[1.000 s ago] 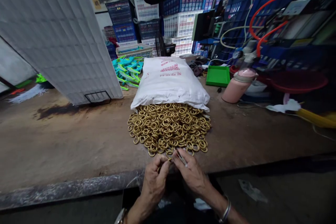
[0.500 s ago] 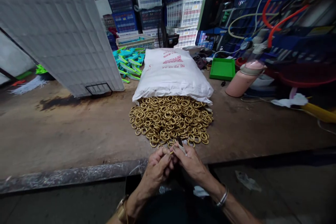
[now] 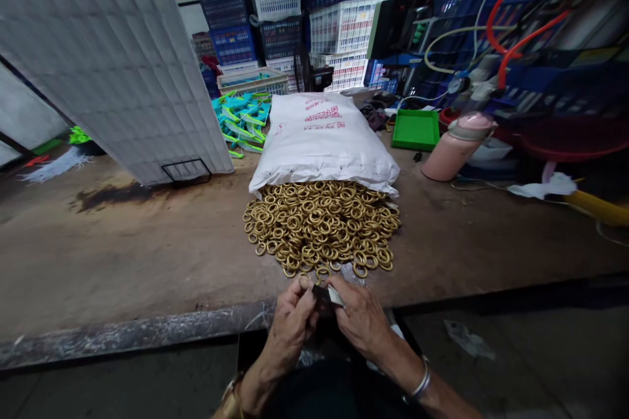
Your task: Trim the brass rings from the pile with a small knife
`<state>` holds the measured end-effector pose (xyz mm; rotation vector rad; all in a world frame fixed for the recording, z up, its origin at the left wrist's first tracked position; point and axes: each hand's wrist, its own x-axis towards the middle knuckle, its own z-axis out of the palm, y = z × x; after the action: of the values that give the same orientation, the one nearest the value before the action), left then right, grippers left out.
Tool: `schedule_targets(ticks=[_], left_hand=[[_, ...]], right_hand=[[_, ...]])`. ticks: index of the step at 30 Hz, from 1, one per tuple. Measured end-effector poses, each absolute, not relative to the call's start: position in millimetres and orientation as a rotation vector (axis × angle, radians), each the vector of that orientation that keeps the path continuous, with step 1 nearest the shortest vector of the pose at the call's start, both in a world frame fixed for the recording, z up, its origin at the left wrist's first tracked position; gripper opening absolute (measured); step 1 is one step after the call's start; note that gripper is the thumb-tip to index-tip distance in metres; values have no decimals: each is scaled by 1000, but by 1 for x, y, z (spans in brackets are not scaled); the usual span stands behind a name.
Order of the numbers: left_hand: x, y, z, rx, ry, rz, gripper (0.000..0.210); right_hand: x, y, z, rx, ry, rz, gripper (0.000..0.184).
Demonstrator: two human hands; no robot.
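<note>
Both hands meet at the table's front edge, just before a heap of gold-coloured rings (image 3: 324,219). My right hand (image 3: 361,314) is closed around a small knife (image 3: 335,295) with a pale handle; its short dark blade points left, against the fingers of my left hand. My left hand (image 3: 291,317) is closed in a pinch, thumb against forefinger, on what seems to be one gold ring, almost wholly covered by the fingers and blade. Behind the heap lies a white woven sack (image 3: 324,137) with red print, its near end over the back of the rings.
A tall grey-white corrugated panel (image 3: 122,65) stands at left. Teal and lime-green plastic pieces (image 3: 242,121) lie behind it. A green tray (image 3: 415,129) and pink bottle (image 3: 457,147) stand at right, near orange hoses (image 3: 496,19). Stacked crates (image 3: 339,26) fill the back.
The knife has turned from pointing up and away to lying leftward against my left fingers. The yellow sliver seen between my fingertips is now covered. My hands are slightly lower.
</note>
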<state>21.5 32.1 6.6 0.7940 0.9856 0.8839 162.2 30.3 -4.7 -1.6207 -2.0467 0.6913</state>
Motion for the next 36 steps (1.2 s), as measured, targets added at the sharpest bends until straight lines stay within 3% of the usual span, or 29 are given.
schedule_targets(ticks=[17,29,36], left_hand=[[15,13,16,1046,962,882,29],[-20,31,16,471,936,1167,19],[-44,36,14,196,825,1209,17]], right_hand=[[168,35,-12,-1850,-2108,517,27],[139,33,-21,-1762,-2165,456,25],[127,40,-40,-1815,-2207,296,41]])
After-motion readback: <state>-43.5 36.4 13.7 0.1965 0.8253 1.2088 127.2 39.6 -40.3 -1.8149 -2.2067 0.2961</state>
